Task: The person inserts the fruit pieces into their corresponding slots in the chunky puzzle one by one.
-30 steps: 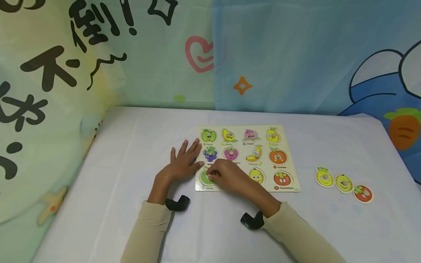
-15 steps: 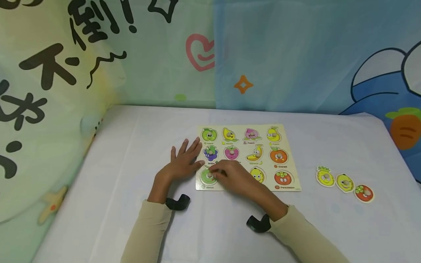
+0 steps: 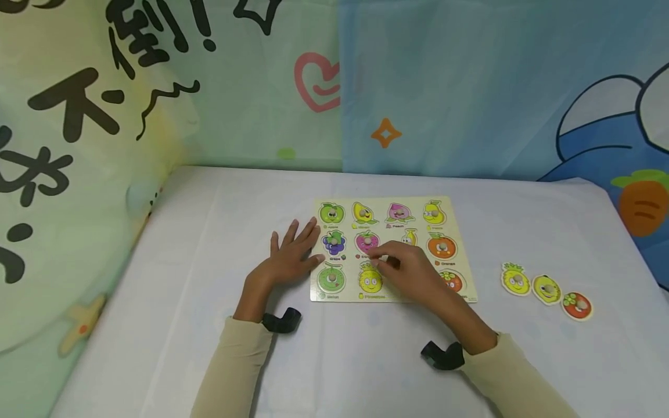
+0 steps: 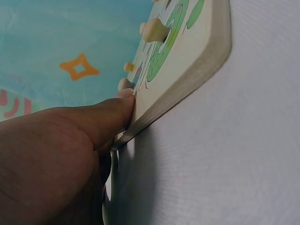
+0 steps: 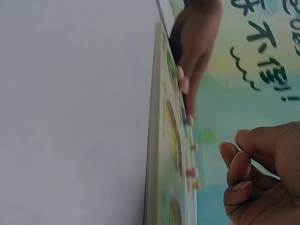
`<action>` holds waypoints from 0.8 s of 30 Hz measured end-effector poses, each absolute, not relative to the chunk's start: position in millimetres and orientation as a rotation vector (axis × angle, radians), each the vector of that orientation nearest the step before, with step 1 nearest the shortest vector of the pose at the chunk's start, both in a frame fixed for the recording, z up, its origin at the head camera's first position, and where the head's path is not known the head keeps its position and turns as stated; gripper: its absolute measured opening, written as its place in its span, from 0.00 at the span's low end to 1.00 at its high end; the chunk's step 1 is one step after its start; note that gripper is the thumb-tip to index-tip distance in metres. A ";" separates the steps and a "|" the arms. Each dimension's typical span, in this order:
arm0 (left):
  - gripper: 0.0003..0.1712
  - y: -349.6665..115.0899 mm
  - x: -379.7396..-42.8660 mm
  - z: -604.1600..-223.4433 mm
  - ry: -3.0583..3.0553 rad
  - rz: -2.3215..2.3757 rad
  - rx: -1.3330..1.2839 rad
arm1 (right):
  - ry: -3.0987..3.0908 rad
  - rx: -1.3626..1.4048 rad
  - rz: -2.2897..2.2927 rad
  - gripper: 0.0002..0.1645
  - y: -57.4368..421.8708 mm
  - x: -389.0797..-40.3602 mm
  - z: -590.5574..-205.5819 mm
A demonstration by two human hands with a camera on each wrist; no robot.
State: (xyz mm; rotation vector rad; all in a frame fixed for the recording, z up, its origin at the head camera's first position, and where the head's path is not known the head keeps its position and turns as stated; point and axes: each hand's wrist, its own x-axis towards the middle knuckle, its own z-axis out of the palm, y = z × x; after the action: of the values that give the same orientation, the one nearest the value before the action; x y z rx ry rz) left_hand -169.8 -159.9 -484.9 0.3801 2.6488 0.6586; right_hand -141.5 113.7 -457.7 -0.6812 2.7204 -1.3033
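Observation:
A wooden fruit peg puzzle board [image 3: 431, 220] lies on the white tabletop in the head view. My left hand [image 3: 290, 258] rests at its left edge, fingers spread, thumb [image 4: 123, 110] touching the board's rim in the left wrist view. The green melon piece [image 3: 331, 278] with its wooden knob [image 4: 155, 31] sits at the board's near left corner. My right hand [image 3: 410, 270] hovers over the near middle of the board. In the right wrist view its fingers [image 5: 241, 164] are loosely curled, apart from the knobs, with nothing between them.
Right of the board lie a pineapple piece [image 3: 516, 281], a round yellow smiling piece [image 3: 546, 290] and a red fruit piece with green leaves [image 3: 577, 306]. A printed cloth backdrop [image 3: 444, 87] stands behind the white table [image 3: 219, 220].
My right hand has left the melon piece at the near left and moved right across the board, uncovering the melon and the pineapple spot. My left hand has stayed in place.

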 end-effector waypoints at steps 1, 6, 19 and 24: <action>0.41 -159.7 -170.0 -485.4 2.646 0.661 0.382 | 2.740 -0.667 -1.309 0.11 119.5 -141.3 -458.0; 0.41 -160.4 -170.8 -486.6 2.646 0.641 0.376 | 2.802 -0.575 -1.323 0.12 147.6 -139.8 -459.6; 0.41 -162.8 -170.8 -488.1 2.651 0.621 0.380 | 3.040 -0.270 -1.237 0.12 221.1 -125.4 -464.5; 0.41 -162.1 -171.2 -487.8 2.654 0.616 0.392 | 3.125 -0.151 -1.137 0.13 248.3 -116.8 -464.4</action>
State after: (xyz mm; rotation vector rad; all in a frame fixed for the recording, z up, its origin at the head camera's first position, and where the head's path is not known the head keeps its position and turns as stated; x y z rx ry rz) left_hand -171.2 -162.1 -487.8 0.3923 2.6537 0.6162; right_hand -116.8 248.3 -464.4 -0.1507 3.1251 -1.1370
